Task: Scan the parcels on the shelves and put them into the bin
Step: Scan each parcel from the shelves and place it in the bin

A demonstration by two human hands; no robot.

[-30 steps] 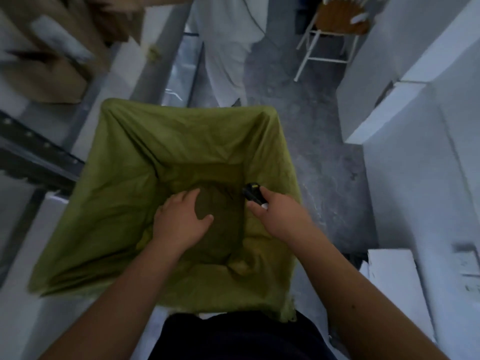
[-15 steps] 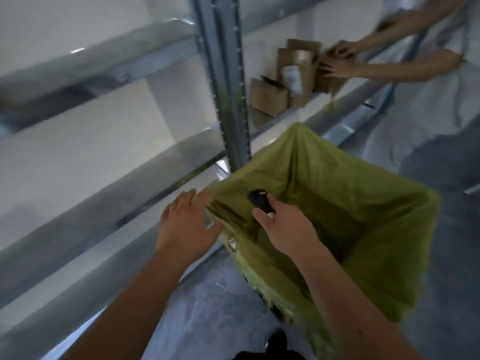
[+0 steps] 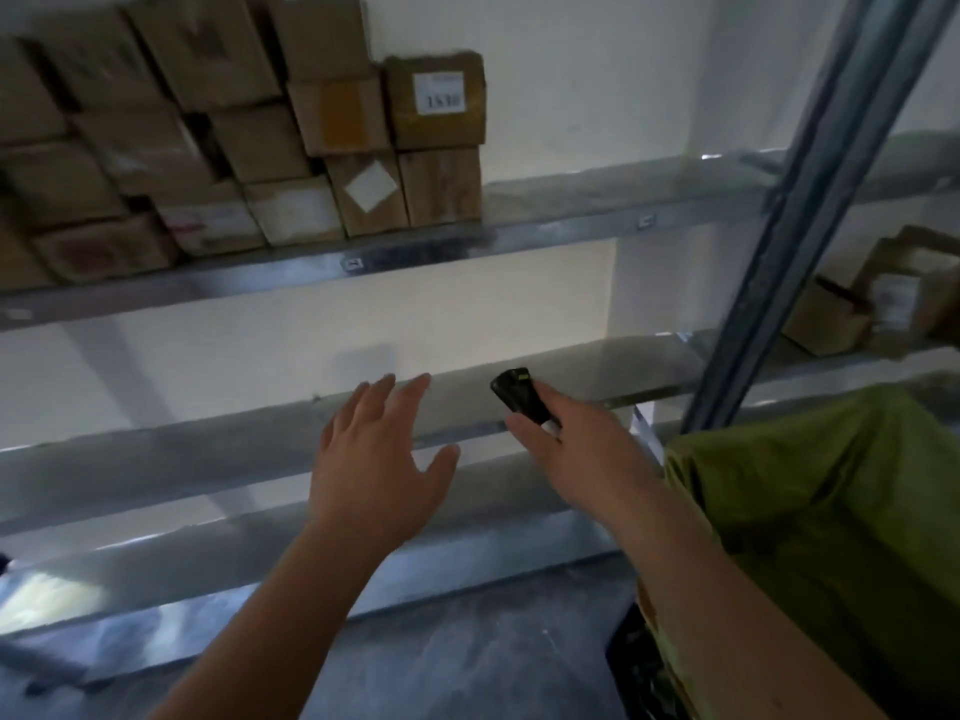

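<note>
At the shelves (image 3: 467,241) now, away from the bin (image 3: 831,511), my left hand (image 3: 379,459) spread empty toward the parcels (image 3: 436,142); my right hand (image 3: 576,449) gripped the scanner (image 3: 519,394).

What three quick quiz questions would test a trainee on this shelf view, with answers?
1. True or false: the left hand grips a parcel.
2. Which hand holds the scanner?
A. left
B. right
C. neither
3. Fill in: the stacked cardboard parcels sit on the ____ shelf.

Key:
1. False; its fingers are spread and hold nothing.
2. B; the right hand.
3. Upper; the green bin stands to the right.
</note>
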